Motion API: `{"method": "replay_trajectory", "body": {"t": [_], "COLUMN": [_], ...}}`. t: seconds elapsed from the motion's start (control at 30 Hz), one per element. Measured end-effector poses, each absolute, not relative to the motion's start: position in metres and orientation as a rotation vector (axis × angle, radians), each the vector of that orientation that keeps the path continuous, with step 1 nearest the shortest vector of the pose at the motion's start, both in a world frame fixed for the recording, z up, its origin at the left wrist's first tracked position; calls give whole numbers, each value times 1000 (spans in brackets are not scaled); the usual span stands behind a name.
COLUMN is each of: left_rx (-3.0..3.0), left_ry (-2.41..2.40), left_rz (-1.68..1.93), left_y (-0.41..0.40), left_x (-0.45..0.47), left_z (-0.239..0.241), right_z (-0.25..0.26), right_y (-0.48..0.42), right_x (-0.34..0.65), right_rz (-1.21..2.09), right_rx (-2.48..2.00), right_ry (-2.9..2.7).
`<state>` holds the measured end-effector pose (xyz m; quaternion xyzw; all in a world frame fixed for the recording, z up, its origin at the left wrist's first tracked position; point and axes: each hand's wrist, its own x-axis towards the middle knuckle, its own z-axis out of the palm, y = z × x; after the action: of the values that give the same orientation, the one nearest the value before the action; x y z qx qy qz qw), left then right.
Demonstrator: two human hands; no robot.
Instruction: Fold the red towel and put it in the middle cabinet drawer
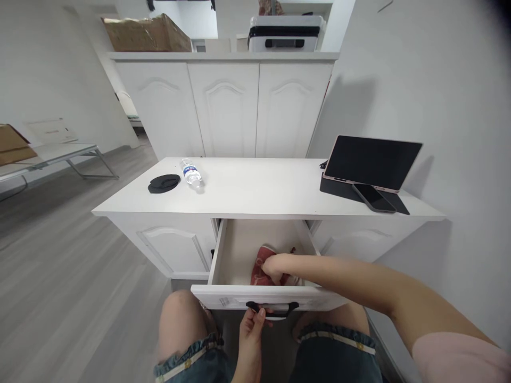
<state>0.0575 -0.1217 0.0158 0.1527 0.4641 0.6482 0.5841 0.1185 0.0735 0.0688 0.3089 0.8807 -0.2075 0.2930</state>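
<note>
A white drawer (235,255) is pulled out from under the desk top, directly in front of me. My left hand (254,325) is closed around the left part of its black handle (287,311), thumb on the front side. Inside the drawer, near its front panel, lies a red patterned cloth item (259,263); its exact kind is not clear. My right hand (274,266) reaches in from the right, with its fingers curled down onto this cloth. The fingertips are partly hidden. Something whitish shows beneath my right wrist, too covered to name.
On the white desk (259,186) lie a clear plastic bottle (192,174) and a black round flat object (164,183). A tablet (371,162) stands at the right, with a phone (374,198) before it. Behind are cabinets (223,106) bearing a cardboard box (147,34) and a suitcase (285,34).
</note>
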Motion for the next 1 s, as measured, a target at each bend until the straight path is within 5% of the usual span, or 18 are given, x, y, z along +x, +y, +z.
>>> {"method": "replay_trajectory", "body": {"t": [0.17,0.53,1.0], "left_rx": [353,404,490], "left_ry": [1077,1054,1125], "left_rz": [1529,1530,1492], "left_y": [-120,-110,-89], "left_x": [58,57,49], "left_z": [11,8,11], "right_z": [85,98,159], "right_y": [63,68,91], "right_x": [95,69,95], "right_rz": [-305,-375,-1077], "right_rx": [701,715,867], "right_ry": [2224,2315,2778]}}
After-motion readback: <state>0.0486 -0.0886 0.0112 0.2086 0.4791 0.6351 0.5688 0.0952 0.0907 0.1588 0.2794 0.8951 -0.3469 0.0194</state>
